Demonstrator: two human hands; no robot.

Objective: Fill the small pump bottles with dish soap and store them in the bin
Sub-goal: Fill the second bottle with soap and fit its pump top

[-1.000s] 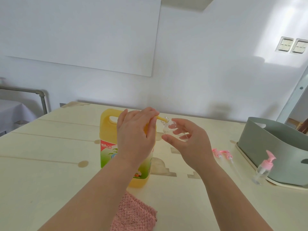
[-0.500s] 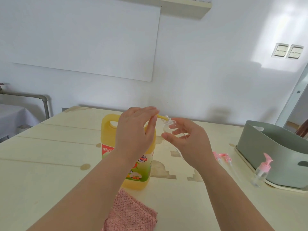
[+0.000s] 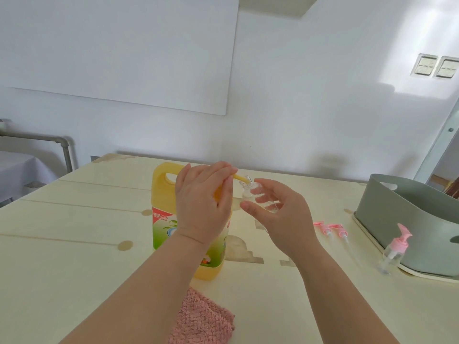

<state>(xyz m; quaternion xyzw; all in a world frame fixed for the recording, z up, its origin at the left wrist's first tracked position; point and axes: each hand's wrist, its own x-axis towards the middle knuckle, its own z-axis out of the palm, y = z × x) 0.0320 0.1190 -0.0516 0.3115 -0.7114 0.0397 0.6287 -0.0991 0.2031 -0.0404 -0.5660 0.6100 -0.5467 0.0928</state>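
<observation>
A yellow dish soap jug [image 3: 164, 214] with a red and green label stands mid-table, partly hidden by my left hand [image 3: 202, 207]. That hand rests on the jug's pump head, whose yellow nozzle [image 3: 242, 178] points right. My right hand [image 3: 278, 214] holds a small clear bottle [image 3: 252, 192] with its open neck at the nozzle tip. Two loose pink pump tops [image 3: 331, 229] lie on the table to the right. Another small bottle with a pink pump [image 3: 395, 249] stands beside the grey-green bin [image 3: 387, 219].
A pink cloth [image 3: 201, 319] lies near the table's front edge. The bin sits on a cream tray [image 3: 422, 275] at the right edge. A white wall is behind the table, a grey pipe rail [image 3: 37, 140] at far left.
The camera has tilted up a little, so the table scene sits lower in view. Both hands keep the same hold at the nozzle and the small bottle.
</observation>
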